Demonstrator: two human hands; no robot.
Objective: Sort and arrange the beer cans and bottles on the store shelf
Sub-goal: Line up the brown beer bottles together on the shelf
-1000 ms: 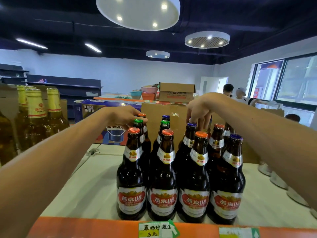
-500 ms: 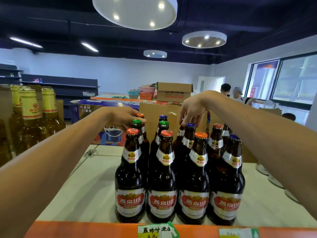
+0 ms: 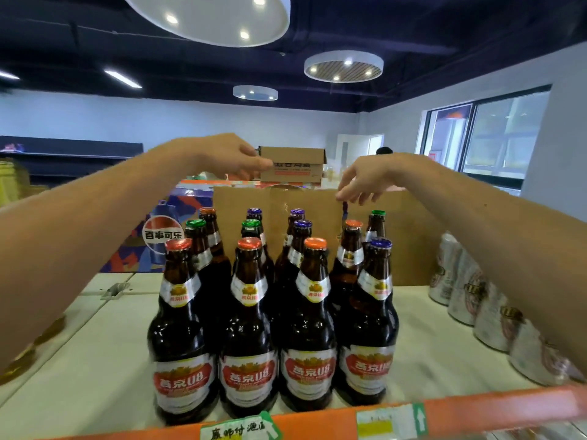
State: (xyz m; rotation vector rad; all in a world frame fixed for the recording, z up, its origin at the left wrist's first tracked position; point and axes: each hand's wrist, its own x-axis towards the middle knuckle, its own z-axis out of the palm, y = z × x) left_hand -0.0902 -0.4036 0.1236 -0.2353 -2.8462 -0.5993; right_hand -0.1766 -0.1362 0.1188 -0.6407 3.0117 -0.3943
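Both hands hover empty above a tight block of brown beer bottles [image 3: 273, 312] on a pale store shelf [image 3: 95, 360], seen from the head camera. The left hand [image 3: 228, 157] is raised over the block's rear left corner, its fingers loosely curled and pointing right, gripping nothing. The right hand [image 3: 365, 179] hangs above the rear right corner with relaxed fingers drooping toward the caps, clear of every bottle and holding nothing. The bottles stand upright, packed side by side in four columns three deep, near the shelf's orange front lip [image 3: 476, 411], their red and white labels facing the camera. The front row wears three orange-red caps and one blue cap [image 3: 380, 243] at the right end; green, purple and orange caps show in the rows behind. To the right, well apart from the bottles and partly hidden by the right forearm, a line of pale cans [image 3: 460, 281] runs back along the shelf. A brown cardboard box [image 3: 406, 242] stands just behind the bottles, and a blue Pepsi carton [image 3: 162, 236] lies to the rear left. A handwritten price tag [image 3: 238, 431] is stuck to the orange lip below the bottles. Round ceiling lights [image 3: 343, 66] glow under the dark ceiling.
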